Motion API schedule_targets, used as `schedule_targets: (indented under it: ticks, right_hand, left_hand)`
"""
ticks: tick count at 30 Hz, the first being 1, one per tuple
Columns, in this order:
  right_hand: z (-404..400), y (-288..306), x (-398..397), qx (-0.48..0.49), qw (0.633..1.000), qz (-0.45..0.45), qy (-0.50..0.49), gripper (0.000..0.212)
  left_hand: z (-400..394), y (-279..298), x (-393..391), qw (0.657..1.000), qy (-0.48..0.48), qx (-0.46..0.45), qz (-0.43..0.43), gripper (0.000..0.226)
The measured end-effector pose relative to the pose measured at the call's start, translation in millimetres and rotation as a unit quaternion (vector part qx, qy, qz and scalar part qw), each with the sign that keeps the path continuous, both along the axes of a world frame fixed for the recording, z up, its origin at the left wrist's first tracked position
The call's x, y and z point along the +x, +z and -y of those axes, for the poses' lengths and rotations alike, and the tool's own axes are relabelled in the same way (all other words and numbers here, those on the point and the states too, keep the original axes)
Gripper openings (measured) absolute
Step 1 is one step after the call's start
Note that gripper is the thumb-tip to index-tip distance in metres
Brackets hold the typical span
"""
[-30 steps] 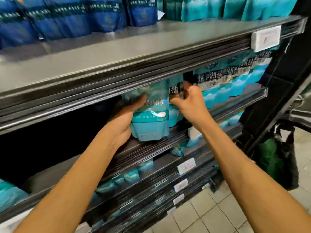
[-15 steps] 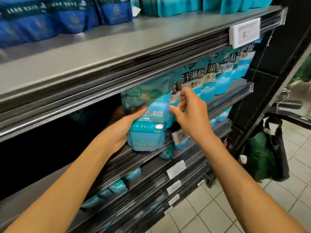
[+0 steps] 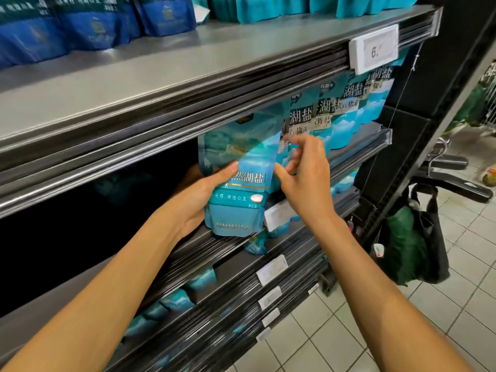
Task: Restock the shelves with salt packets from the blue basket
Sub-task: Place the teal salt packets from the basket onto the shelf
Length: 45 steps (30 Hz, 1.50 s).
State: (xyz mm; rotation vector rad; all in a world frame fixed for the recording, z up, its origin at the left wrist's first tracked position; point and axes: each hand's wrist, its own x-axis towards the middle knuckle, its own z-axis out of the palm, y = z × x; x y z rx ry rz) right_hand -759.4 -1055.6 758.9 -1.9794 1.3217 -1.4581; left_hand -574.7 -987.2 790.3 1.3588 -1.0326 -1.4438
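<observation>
Two bare forearms reach up from the bottom of my view toward the middle grey metal shelf (image 3: 357, 154). My left hand (image 3: 200, 194) grasps a teal plastic salt packet with white lettering (image 3: 239, 183): the thumb lies across its front face and the fingers go round behind its left edge, out of my sight. That packet stands upright at the front lip of the shelf, its lower edge at the ribbed rail. My right hand (image 3: 303, 181) is just beside it on the right, fingers curled, the thumb tip touching the packet's right edge; the fingertips reach in among the next packets, and I cannot tell whether they pinch one.

Farther right, a row of matching teal salt packets (image 3: 346, 122) stands along the same shelf, overlapping one another. Below, more teal packets (image 3: 174, 302) lie on the lower shelves, whose edges carry small white price labels (image 3: 271, 269).

Above the held packet sits the upper grey shelf (image 3: 161, 84), with a white electronic price tag (image 3: 374, 51) clipped to its front edge. At its back stand dark blue packets (image 3: 94, 25) on the left and teal ones on the right.

Off to the right, a green and black bag (image 3: 410, 237) hangs over a white tiled floor (image 3: 349, 331).
</observation>
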Motion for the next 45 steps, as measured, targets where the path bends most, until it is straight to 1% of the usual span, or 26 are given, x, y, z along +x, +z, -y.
schedule_targets:
  ticks: [2, 4, 6, 7, 9, 11, 12, 13, 15, 17, 19, 20, 21, 22, 23, 24, 26, 28, 30, 32, 34, 37, 40, 45]
  right_hand:
    - [-9, 0, -3, 0.005, 0.999, 0.038, -0.011, 0.046]
    - [-25, 2, -2, 0.008, 0.996, 0.089, 0.008, 0.034]
    - [-43, 4, 5, 0.05, 0.986, 0.137, 0.082, 0.026]
    - [-51, 6, 10, 0.088, 0.976, 0.143, 0.137, 0.027]
    - [-62, 9, 25, 0.171, 0.942, 0.108, 0.268, 0.034]
    - [-69, 10, 46, 0.23, 0.893, 0.072, 0.38, 0.032]
    - [-71, 11, 57, 0.244, 0.876, 0.071, 0.41, 0.034]
    - [-73, 10, 69, 0.247, 0.867, 0.072, 0.426, 0.037]
    - [-79, 8, 93, 0.225, 0.87, 0.053, 0.436, 0.037]
    - [-86, 6, 117, 0.221, 0.864, 0.033, 0.451, 0.03]
    - [-94, 8, 140, 0.232, 0.855, 0.015, 0.464, 0.022]
    - [-99, 9, 151, 0.23, 0.854, 0.009, 0.467, 0.018]
    - [-104, 11, 162, 0.215, 0.86, -0.009, 0.464, 0.009]
    - [-109, 14, 173, 0.193, 0.872, -0.04, 0.447, 0.018]
    - [-115, 16, 185, 0.173, 0.882, -0.082, 0.43, 0.039]
    - [-122, 18, 195, 0.164, 0.885, -0.123, 0.418, 0.051]
    - [-136, 18, 214, 0.145, 0.891, -0.154, 0.402, 0.054]
    - [-150, 15, 230, 0.145, 0.893, -0.159, 0.396, 0.052]
    - [-160, 14, 244, 0.147, 0.893, -0.173, 0.389, 0.037]
    - [-172, 15, 257, 0.145, 0.888, -0.188, 0.393, 0.032]
    - [-182, 14, 268, 0.136, 0.887, -0.167, 0.408, 0.029]
    - [-195, 11, 279, 0.116, 0.893, -0.131, 0.414, 0.027]
    - [-203, 12, 286, 0.117, 0.886, -0.14, 0.427, 0.034]
    - [-208, 14, 289, 0.128, 0.879, -0.165, 0.429, 0.03]
  left_hand:
    - [-4, -1, 3, 0.999, 0.025, -0.02, -0.041, 0.021]
    - [-11, -4, 7, 0.995, 0.063, -0.037, -0.067, 0.017]
    - [-22, -7, 13, 0.989, 0.116, -0.056, -0.078, 0.019]
    - [-29, -7, 17, 0.984, 0.147, -0.059, -0.082, 0.026]
    - [-44, -8, 26, 0.973, 0.209, -0.057, -0.08, 0.043]
    - [-63, -7, 38, 0.965, 0.244, -0.066, -0.071, 0.041]
    - [-72, -7, 43, 0.962, 0.253, -0.073, -0.068, 0.037]
    - [-83, -5, 48, 0.959, 0.263, -0.078, -0.067, 0.035]
    - [-103, -4, 58, 0.948, 0.303, -0.089, -0.048, 0.038]
    - [-121, -5, 68, 0.924, 0.362, -0.122, 0.015, 0.031]
    - [-141, -4, 77, 0.879, 0.418, -0.177, 0.145, 0.021]
    - [-152, -5, 81, 0.854, 0.437, -0.19, 0.207, 0.024]
    - [-164, -6, 83, 0.837, 0.45, -0.188, 0.25, 0.031]
    - [-178, -10, 83, 0.831, 0.449, -0.182, 0.273, 0.04]
    - [-192, -16, 83, 0.831, 0.439, -0.179, 0.292, 0.047]
    - [-208, -23, 81, 0.827, 0.431, -0.179, 0.312, 0.052]
    - [-239, -36, 75, 0.811, 0.44, -0.18, 0.341, 0.058]
    - [-266, -46, 67, 0.792, 0.463, -0.203, 0.343, 0.047]
    - [-289, -53, 61, 0.773, 0.482, -0.233, 0.34, 0.032]
    - [-307, -58, 61, 0.748, 0.518, -0.245, 0.334, 0.021]
    - [-322, -62, 66, 0.733, 0.555, -0.235, 0.315, 0.017]
    - [-340, -67, 77, 0.714, 0.601, -0.217, 0.286, 0.018]
    - [-352, -70, 86, 0.715, 0.61, -0.223, 0.259, 0.013]
    - [-360, -74, 96, 0.721, 0.613, -0.219, 0.238, 0.013]
